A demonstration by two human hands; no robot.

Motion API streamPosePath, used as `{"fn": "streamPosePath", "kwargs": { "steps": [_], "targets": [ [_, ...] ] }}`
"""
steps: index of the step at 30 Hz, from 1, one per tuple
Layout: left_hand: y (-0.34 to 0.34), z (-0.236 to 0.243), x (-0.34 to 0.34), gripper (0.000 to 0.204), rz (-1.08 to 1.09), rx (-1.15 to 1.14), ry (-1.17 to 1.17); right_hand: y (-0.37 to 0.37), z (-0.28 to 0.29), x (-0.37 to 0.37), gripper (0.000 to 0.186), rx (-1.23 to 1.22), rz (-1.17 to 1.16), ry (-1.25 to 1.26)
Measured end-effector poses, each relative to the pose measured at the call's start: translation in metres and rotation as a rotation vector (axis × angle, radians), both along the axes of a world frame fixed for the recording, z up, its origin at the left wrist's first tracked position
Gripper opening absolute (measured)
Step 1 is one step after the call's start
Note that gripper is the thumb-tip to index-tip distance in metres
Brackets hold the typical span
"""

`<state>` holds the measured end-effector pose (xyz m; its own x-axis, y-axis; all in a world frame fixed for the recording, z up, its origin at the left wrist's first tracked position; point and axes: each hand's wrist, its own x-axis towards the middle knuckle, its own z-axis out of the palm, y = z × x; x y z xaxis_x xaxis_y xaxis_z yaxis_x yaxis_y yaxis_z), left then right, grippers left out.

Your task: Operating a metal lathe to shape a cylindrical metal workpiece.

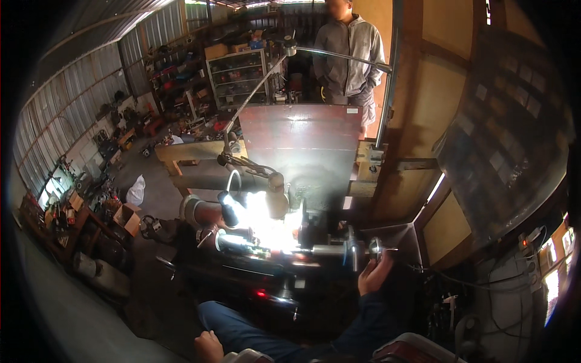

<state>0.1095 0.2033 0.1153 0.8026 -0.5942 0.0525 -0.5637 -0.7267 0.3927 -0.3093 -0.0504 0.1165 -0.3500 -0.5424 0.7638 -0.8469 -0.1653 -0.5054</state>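
Note:
My right hand (372, 277) is closed round the rim of a small metal handwheel (376, 247) at the right end of a lathe (254, 266). To the left of the wheel, a pale metal cylinder (330, 248) runs toward the brightly lit middle of the machine. Glare from a work lamp (230, 209) washes out the parts there, so the workpiece cannot be made out. Low in the view, my left hand (209, 346) lies beside my blue-clad knee (218, 314). Its fingers are curled in, with nothing seen in them.
A reddish metal sheet (296, 130) stands behind the lathe, beneath a jointed lamp arm (257, 88). Beyond it a person in a grey jacket (351, 54) stands. Shelves (237, 75) and clutter line the left. A dark panel (514, 133) hangs at right above cables (484, 281).

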Motion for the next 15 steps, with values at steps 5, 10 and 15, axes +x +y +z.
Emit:
{"fn": "streamPosePath", "kwargs": {
  "steps": [5,10,15],
  "targets": [
    [-0.003,0.033,0.005,0.027,-0.082,-0.221,0.165,0.001,-0.014,-0.009,0.048,0.159,0.23,-0.241],
    [-0.036,-0.003,0.018,0.045,-0.251,-0.435,-0.281,-0.006,0.002,-0.022,0.043,0.101,0.171,-0.035],
    [-0.13,0.067,0.035,0.048,-0.439,-0.565,-0.367,-0.026,0.014,-0.027,0.039,0.174,0.169,0.104]
  ]
}}
